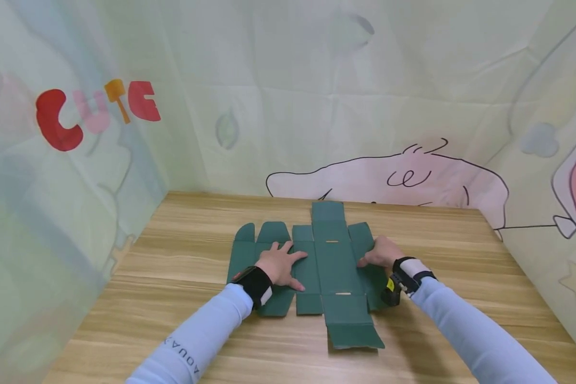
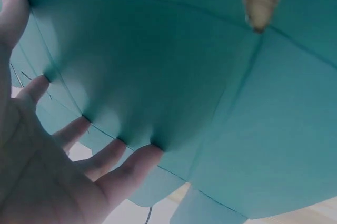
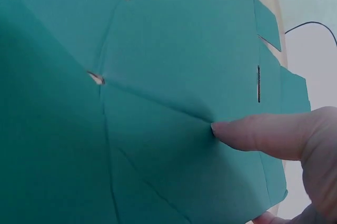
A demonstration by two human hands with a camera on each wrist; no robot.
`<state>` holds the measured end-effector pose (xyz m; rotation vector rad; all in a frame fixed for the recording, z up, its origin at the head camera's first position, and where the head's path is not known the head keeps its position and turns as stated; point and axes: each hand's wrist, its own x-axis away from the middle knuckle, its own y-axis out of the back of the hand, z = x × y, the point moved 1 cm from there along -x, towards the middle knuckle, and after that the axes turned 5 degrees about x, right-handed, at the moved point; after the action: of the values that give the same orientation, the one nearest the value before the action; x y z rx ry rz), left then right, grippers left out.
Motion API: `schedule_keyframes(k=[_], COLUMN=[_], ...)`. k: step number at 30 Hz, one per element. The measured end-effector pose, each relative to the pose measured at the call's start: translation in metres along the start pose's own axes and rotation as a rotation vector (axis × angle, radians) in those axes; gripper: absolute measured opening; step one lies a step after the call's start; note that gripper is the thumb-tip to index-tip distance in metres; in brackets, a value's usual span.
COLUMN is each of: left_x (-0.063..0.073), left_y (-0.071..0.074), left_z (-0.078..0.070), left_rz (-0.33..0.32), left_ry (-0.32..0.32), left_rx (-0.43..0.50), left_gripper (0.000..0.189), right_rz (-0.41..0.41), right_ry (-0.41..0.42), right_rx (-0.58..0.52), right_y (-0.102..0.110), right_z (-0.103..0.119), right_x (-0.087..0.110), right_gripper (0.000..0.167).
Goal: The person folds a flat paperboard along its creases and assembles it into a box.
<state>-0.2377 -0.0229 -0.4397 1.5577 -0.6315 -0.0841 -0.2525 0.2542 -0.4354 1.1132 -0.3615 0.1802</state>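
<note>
A dark green unfolded cardboard box (image 1: 337,266) lies on the wooden table, its panels and flaps spread out along the crease lines. On its left panels rests my left hand (image 1: 279,264), fingers spread; in the left wrist view, the fingertips (image 2: 150,153) touch the green surface. My right hand (image 1: 383,253) grips the right side panel (image 1: 361,240). In the right wrist view, the thumb (image 3: 253,132) presses on a crease while a fingertip (image 3: 267,217) shows at the panel's outer edge. The front flap (image 1: 355,336) tilts up slightly from the table.
The wooden table (image 1: 187,229) reaches back to a printed cloth backdrop (image 1: 269,106) with cartoon drawings. Cloth also hangs along the left and right sides. Black straps with small devices (image 1: 403,277) sit on both wrists.
</note>
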Motion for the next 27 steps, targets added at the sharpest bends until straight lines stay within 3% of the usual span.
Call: schedule_keyframes(k=[6,13,19,27], left_x=[0.000,0.002,0.002,0.002], left_y=[-0.001,0.001,0.001,0.001], left_z=[-0.005,-0.012,-0.016,-0.020], left_rz=[0.002,0.017,0.045,0.058], left_ry=[0.014,0.051,0.083,0.105], left_rx=[-0.006,-0.020,-0.039,-0.037], left_gripper=[0.089,0.090,0.091,0.092], right_rz=[0.009,-0.081,-0.114,-0.158], right_ry=[-0.015,0.077,0.100,0.117], right_rx=[-0.050,0.090,0.144,0.229], right_y=[0.003,0.006,0.006,-0.003], right_z=[0.004,0.016,0.029,0.036], right_x=[0.000,-0.005,-0.006,-0.006], right_gripper=[0.070,0.049,0.031,0.049])
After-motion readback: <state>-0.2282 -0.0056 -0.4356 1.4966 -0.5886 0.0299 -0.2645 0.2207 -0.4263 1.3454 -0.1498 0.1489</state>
